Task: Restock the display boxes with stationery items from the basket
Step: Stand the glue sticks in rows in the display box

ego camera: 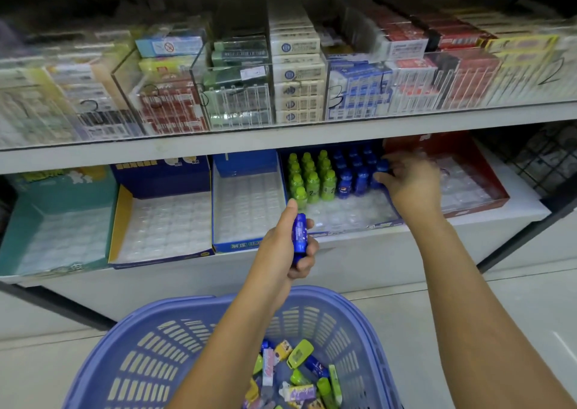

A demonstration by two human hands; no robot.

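My left hand (285,246) grips a blue bottle-shaped item (299,237) in front of the lower shelf, above the basket. My right hand (409,184) reaches into a blue display box (343,224) and pinches another blue item (381,173) at the right end of the blue rows. The box holds rows of green items (309,174) on the left and blue ones (352,171) on the right, standing in a clear tray. Below, a purple plastic basket (175,340) holds several mixed stationery items (290,374).
Left of the filled box stand a blue box (246,205), a navy-and-yellow box (162,221) and a teal box (56,230), each holding a clear plastic tray. A red box (468,184) sits to the right. The upper shelf (281,140) carries clear bins of packaged goods.
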